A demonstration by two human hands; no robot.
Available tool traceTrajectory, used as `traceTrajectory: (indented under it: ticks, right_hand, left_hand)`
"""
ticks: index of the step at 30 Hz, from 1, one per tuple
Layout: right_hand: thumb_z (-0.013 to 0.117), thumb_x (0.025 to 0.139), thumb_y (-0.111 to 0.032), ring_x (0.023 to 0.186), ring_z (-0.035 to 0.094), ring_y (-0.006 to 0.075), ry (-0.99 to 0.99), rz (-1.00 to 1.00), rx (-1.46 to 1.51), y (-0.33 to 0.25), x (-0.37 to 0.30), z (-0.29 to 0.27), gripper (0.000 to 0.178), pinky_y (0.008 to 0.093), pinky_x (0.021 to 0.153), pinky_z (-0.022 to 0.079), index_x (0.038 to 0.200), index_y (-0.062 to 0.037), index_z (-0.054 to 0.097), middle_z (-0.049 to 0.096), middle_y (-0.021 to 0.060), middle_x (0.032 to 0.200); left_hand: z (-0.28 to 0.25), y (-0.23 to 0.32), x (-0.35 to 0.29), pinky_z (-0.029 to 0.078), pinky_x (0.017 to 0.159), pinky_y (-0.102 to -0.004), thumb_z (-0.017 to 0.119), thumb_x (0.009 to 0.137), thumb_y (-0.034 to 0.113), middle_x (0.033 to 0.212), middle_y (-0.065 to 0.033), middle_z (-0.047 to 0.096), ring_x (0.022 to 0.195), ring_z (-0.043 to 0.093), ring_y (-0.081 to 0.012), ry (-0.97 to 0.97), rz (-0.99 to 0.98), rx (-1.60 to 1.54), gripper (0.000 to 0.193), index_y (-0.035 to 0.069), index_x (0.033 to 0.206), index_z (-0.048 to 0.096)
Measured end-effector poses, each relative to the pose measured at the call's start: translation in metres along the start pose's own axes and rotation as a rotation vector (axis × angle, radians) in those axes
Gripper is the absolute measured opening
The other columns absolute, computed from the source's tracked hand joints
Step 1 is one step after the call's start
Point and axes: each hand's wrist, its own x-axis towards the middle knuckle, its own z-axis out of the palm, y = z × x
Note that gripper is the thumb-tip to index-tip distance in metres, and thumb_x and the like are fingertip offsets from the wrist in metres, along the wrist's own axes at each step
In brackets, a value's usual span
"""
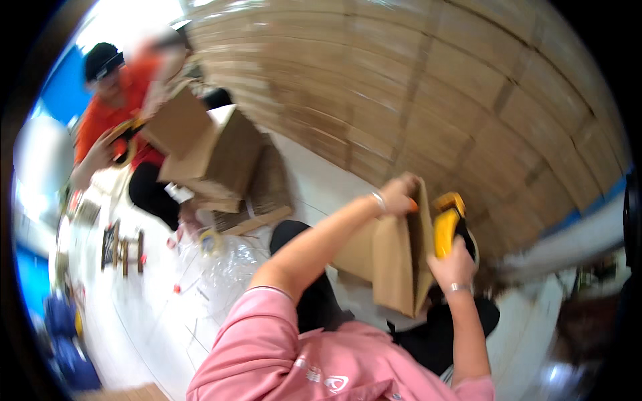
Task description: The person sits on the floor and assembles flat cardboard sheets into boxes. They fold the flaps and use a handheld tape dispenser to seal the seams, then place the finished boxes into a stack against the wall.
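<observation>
An open cardboard box (391, 267) stands between my knees, its flaps upright. My left hand (401, 194) is closed at the far upper edge of the box. A small orange thing (413, 206) shows beside its fingers; its kind is unclear. My right hand (455, 266) grips a yellow tape dispenser (444, 235) by its handle, just right of the box's side. The tape roll is partly hidden behind the hand and the dispenser's body.
Stacked cartons (435, 87) wrapped in clear film form a wall ahead and right. At the left, a person in orange (110, 110) holds another tape dispenser beside a box (221, 147). Clear plastic film (231, 260), a tape roll (210, 242) and scraps lie on the tiles.
</observation>
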Motion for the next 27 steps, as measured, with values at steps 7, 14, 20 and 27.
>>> traceTrajectory:
  ticks: [7,14,20,27]
  right_hand:
    - [0.075,0.062,-0.030,0.081,0.063,0.0408,-0.037,-0.010,-0.050,-0.005,0.025,-0.001,0.045,0.0474,0.072,0.051,0.089,0.0000,0.057,0.065,0.0250,0.086]
    - [0.076,0.059,-0.042,0.087,0.065,0.0321,-0.090,0.121,0.248,0.007,0.117,0.030,0.052,0.0406,0.076,0.050,0.095,-0.0052,0.066,0.067,0.0165,0.094]
    - [0.080,0.062,-0.048,0.078,0.064,0.0178,-0.304,0.210,0.705,0.045,0.104,0.020,0.054,0.0306,0.071,0.049,0.090,-0.0021,0.068,0.068,0.0093,0.086]
    - [0.082,0.070,-0.033,0.069,0.063,0.0125,-0.198,0.194,0.730,0.069,0.022,0.030,0.042,0.0272,0.065,0.050,0.092,-0.0010,0.066,0.067,0.0053,0.080]
  left_hand:
    - [-0.063,0.016,-0.059,0.044,0.095,-0.0335,0.050,0.069,-0.008,0.121,-0.0215,0.056,0.114,0.054,-0.0296,-0.064,0.015,0.036,0.064,-0.002,0.132,0.042]
    - [-0.033,0.000,-0.094,0.050,0.076,-0.0464,0.056,0.074,0.001,0.090,-0.0262,0.062,0.088,0.059,-0.0434,0.343,-0.282,0.490,0.032,-0.002,0.105,0.056]
    - [-0.023,0.001,-0.073,0.048,0.079,-0.0478,0.053,0.076,0.003,0.087,-0.0291,0.062,0.088,0.059,-0.0451,0.492,-0.252,0.593,0.018,-0.004,0.093,0.053]
    - [-0.020,-0.001,-0.065,0.049,0.079,-0.0464,0.053,0.077,0.004,0.090,-0.0276,0.063,0.087,0.061,-0.0432,0.515,-0.314,0.636,0.019,-0.003,0.094,0.054]
